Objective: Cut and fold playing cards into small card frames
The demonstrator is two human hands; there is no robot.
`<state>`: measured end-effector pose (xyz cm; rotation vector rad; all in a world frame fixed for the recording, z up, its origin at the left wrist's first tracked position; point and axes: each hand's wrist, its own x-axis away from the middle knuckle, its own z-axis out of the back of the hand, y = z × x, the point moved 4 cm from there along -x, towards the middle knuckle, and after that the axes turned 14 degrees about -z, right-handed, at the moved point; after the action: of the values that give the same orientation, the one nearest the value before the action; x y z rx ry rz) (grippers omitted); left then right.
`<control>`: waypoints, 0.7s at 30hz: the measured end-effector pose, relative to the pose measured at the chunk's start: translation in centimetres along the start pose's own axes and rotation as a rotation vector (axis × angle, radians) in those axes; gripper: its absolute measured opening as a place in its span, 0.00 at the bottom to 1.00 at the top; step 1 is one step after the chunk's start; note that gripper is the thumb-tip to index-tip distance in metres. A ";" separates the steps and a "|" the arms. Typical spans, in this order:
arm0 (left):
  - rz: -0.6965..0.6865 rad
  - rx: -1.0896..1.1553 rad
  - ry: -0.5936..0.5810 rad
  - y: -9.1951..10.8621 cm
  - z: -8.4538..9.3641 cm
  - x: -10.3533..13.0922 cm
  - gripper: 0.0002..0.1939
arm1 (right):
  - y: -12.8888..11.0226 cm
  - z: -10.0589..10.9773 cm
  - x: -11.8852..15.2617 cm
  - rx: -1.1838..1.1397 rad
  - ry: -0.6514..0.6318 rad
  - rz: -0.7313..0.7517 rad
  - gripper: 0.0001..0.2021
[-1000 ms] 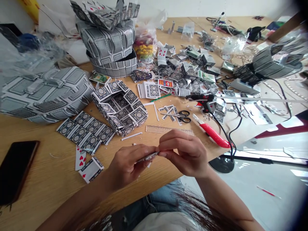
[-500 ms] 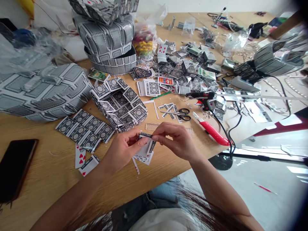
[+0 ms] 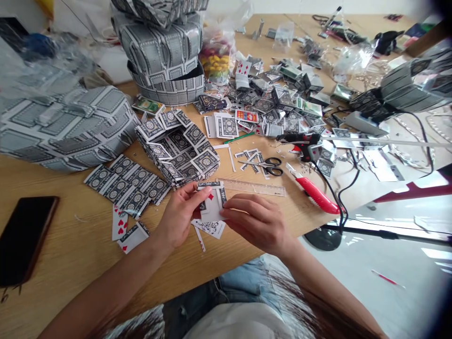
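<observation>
A playing card with a red diamond and folded-in, dark-patterned edges is held up between my two hands. My left hand pinches its left side, thumb on the front. The fingers of my right hand press on its right folded edge. Beneath it on the table lie a white card with black ornament and a narrow card strip. A clear ruler lies just beyond my right hand. Behind my hands stands an open basket made of folded cards, with a flat woven card panel to its left.
Scissors, a red cutter and a glue gun with a trailing cable lie to the right. Grey card bags and stacked card baskets stand behind. A phone is far left; folded cards heap farther back.
The card has turned so its face with the diamond shows. My right hand has shifted from the top edge down to the right edge, uncovering more of the ruler.
</observation>
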<state>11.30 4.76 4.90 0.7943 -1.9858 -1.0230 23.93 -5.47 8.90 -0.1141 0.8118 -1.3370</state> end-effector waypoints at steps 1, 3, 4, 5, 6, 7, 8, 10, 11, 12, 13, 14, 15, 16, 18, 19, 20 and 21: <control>0.009 0.006 -0.003 -0.1 -0.1 0.1 0.18 | 0.1 -0.1 0.1 0.013 0.002 0.006 0.11; 0.017 0.011 -0.015 -0.2 -0.2 0.2 0.18 | 0.1 -0.2 0.3 0.039 0.009 0.019 0.10; 0.016 0.010 -0.020 -0.2 -0.2 0.3 0.18 | 0.1 -0.2 0.3 0.054 0.020 0.029 0.09; 0.012 0.008 -0.025 -0.2 -0.2 0.3 0.18 | 0.1 -0.3 0.3 0.073 0.032 0.038 0.09; 0.007 0.006 -0.030 -0.3 -0.2 0.4 0.17 | 0.0 -0.4 0.4 0.094 0.047 0.047 0.10; 0.001 0.006 -0.037 -0.3 -0.2 0.4 0.17 | -0.1 -0.4 0.3 0.114 0.060 0.055 0.11; -0.007 0.007 -0.046 -0.4 -0.2 0.5 0.17 | -0.2 -0.6 0.3 0.129 0.070 0.058 0.12; -0.023 0.007 -0.060 -0.5 -0.2 0.6 0.15 | -0.3 -0.9 0.3 0.135 0.070 0.052 0.13; -0.029 0.004 -0.066 -0.6 -0.2 0.6 0.15 | -0.3 -1.0 0.2 0.124 0.063 0.041 0.14; -0.030 0.000 -0.069 -0.6 -0.2 0.6 0.14 | -0.2 -1.2 0.1 0.106 0.054 0.030 0.13; -0.027 -0.006 -0.069 -0.6 -0.2 0.6 0.14 | -0.2 -1.3 0.1 0.086 0.048 0.018 0.13; -0.018 -0.014 -0.067 -0.6 -0.2 0.5 0.15 | -0.1 -1.4 0.0 0.065 0.046 0.007 0.12; -0.004 -0.022 -0.070 -0.5 -0.1 0.5 0.15 | -0.1 -1.4 -0.1 0.045 0.046 -0.001 0.12; 0.013 -0.031 -0.074 -0.3 0.0 0.4 0.16 | 0.0 -1.4 -0.2 0.023 0.044 -0.008 0.11; 0.057 -0.043 -0.104 0.0 0.2 0.1 0.16 | 0.2 -1.3 -0.5 -0.041 0.020 -0.019 0.10; 0.086 -0.048 -0.135 0.2 0.3 -0.1 0.17 | 0.4 -1.2 -0.6 -0.087 -0.007 -0.026 0.09; 0.120 -0.052 -0.179 0.3 0.5 -0.2 0.18 | 0.5 -1.1 -0.7 -0.142 -0.046 -0.034 0.08; 0.157 -0.058 -0.232 0.4 0.6 -0.3 0.19 | 0.7 -1.0 -0.9 -0.207 -0.093 -0.046 0.08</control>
<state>10.92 5.46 4.88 0.4972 -2.1643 -1.1153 23.88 -4.13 8.20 -0.3570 0.8714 -1.2786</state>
